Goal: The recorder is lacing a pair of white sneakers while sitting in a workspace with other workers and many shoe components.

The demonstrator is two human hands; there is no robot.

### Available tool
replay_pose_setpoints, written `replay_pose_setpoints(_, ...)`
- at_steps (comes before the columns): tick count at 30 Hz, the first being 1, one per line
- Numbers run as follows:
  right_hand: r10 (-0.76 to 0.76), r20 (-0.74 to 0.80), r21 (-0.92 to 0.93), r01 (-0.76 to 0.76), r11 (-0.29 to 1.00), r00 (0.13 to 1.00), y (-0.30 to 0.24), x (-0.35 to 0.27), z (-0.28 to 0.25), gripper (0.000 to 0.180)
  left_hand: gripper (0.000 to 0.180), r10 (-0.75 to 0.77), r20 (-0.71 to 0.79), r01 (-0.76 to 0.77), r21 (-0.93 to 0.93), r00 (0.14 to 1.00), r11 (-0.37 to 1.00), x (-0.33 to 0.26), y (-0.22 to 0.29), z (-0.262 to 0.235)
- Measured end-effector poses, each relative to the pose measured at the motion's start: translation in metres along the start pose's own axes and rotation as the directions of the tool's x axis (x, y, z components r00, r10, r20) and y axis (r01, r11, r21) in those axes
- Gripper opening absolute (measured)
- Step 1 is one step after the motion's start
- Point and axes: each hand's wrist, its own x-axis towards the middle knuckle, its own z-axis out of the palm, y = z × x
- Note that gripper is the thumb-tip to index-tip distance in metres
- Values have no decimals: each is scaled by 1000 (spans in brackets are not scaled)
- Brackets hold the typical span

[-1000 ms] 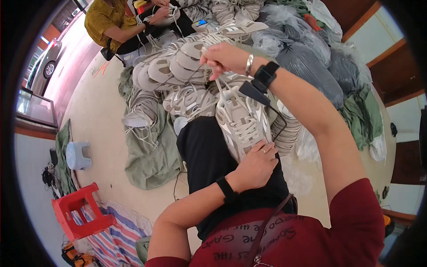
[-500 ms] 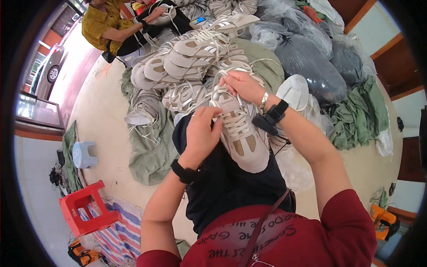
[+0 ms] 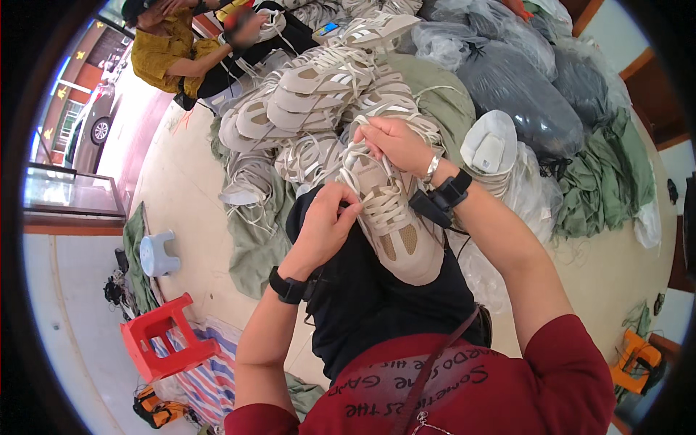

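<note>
A beige sneaker [image 3: 406, 246] with tan mesh panels rests on my lap, toe toward me. Its cream shoelace [image 3: 384, 209] crosses the tongue in several rows. My right hand [image 3: 395, 145] is closed at the shoe's collar, pinching a lace end between thumb and fingers. My left hand [image 3: 330, 221] is beside the upper eyelets, thumb and forefinger pressed together; what sits between them is too small to make out. Just beyond lies a heap of similar sneakers [image 3: 312, 80], stacked with loose laces hanging.
White shoe-shaped pieces [image 3: 489, 145] are stacked right of the sneaker. Filled dark plastic bags [image 3: 518, 94] and green cloth [image 3: 602, 188] lie behind. A red stool [image 3: 163, 337] and a pale blue stool [image 3: 158, 254] stand left. A co-worker in a yellow top [image 3: 163, 54] handles a shoe at far left.
My left thumb and forefinger have closed together beside the eyelets. My right hand keeps its pinch at the collar. The whole view has shifted slightly, moving the surroundings rightward.
</note>
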Motion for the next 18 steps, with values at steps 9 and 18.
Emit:
replay_pose_setpoints(9,-44,-1,44,44,998,999,9,2,-1,28,17,354,-63,-283,477,933,832,6,-4,9)
replay_pose_setpoints(18,-27,-21,54,28,998,999,11,5,-2,28,15,231,-103,-155,480,968,863,6,-12,15)
